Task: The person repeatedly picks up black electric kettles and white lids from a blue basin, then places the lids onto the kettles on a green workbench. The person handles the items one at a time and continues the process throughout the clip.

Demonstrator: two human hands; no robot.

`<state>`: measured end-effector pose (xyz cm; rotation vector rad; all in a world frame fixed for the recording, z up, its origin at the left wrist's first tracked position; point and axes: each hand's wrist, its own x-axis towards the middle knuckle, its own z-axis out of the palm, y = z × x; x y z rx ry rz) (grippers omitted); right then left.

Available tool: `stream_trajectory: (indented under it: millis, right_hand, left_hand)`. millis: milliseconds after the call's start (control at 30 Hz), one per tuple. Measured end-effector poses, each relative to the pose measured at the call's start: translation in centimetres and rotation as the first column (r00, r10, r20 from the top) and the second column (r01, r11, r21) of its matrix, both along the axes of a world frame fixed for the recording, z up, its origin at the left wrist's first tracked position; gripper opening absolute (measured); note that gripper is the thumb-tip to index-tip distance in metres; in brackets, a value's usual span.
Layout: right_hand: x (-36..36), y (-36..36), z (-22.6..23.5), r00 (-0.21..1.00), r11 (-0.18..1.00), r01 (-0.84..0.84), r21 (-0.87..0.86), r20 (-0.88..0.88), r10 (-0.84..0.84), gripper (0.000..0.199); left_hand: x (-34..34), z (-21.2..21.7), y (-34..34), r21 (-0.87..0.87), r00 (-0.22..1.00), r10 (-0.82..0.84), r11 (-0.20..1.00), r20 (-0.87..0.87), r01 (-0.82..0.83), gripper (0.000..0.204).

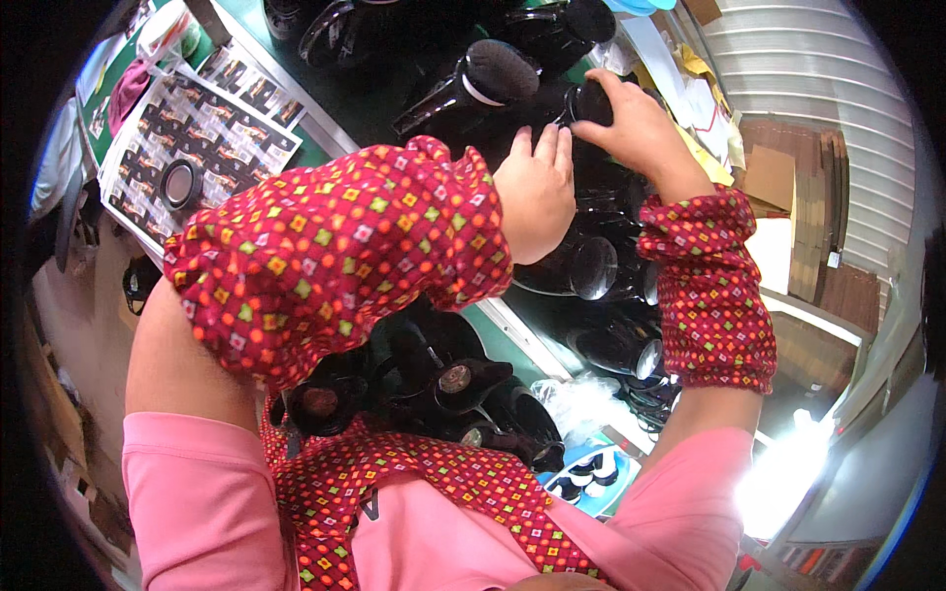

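Ahead of me, a glossy black hair dryer (588, 102) has its round end between the thumb and fingers of my right hand (639, 133). My left hand (537, 202) is just left of it, its visible fingers stretched out over dark dryer parts; its thumb is hidden. Whether those fingers touch the same dryer I cannot tell. Beyond my left fingers lies another black hair dryer (498, 74) with a pale ring near its round end. More black dryers (591, 268) lie below and right of my left hand, partly covered by my arms.
Close to my body are several black dryer parts (453, 379). A blue tray (601, 478) holds small black and white pieces, beside clear plastic bags (581, 406). At left, printed sheets (222, 133) lie under a black ring (180, 184). A metal rail (517, 335) crosses the green bench.
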<state>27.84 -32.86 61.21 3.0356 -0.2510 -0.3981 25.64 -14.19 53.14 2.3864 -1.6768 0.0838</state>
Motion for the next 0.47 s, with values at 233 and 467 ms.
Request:
stream_trajectory:
  millis: [233, 467]
  right_hand:
    - [-0.5, -2.2, 0.0, 0.906, 0.900, -0.424, 0.104, 0.048, 0.421, 0.069]
    - [1.1, -1.0, 1.2, 0.990, 0.951, 0.093, -0.296, -0.079, -0.121, 0.096]
  left_hand:
    - [-0.5, -2.0, 0.1, -0.054, 1.000, 0.009, 0.998, 0.017, -0.008, 0.064]
    - [-0.5, -2.2, -0.2, -0.055, 1.000, -0.004, 0.998, 0.030, 0.005, 0.061]
